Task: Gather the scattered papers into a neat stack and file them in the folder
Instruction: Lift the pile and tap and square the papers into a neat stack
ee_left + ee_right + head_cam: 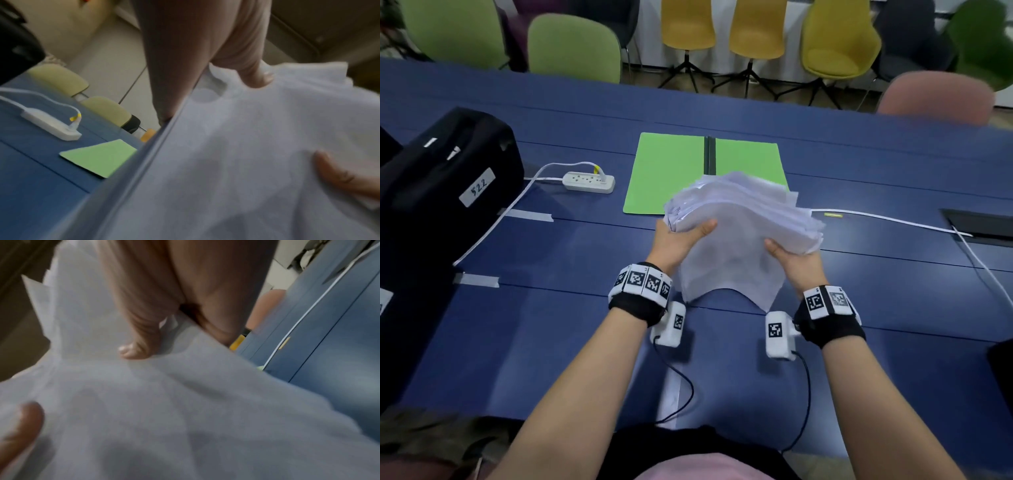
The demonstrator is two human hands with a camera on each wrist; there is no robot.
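A thick, uneven bundle of white papers (739,226) hangs in the air above the blue table (585,246), its near sheets drooping toward me. My left hand (681,236) grips its left side, thumb on top and fingers underneath. My right hand (791,255) grips the right side the same way. In the left wrist view my left thumb (255,76) presses the papers (246,146); in the right wrist view my right thumb (137,345) presses the sheets (164,410). A green folder (671,171) lies open and flat on the table just beyond the bundle, its dark spine (709,154) in the middle.
A white power strip (589,182) with its cable lies left of the folder. A black bag (445,178) stands at the far left. A white cable (893,221) runs along the right toward a dark table hatch (983,228). Chairs line the far side.
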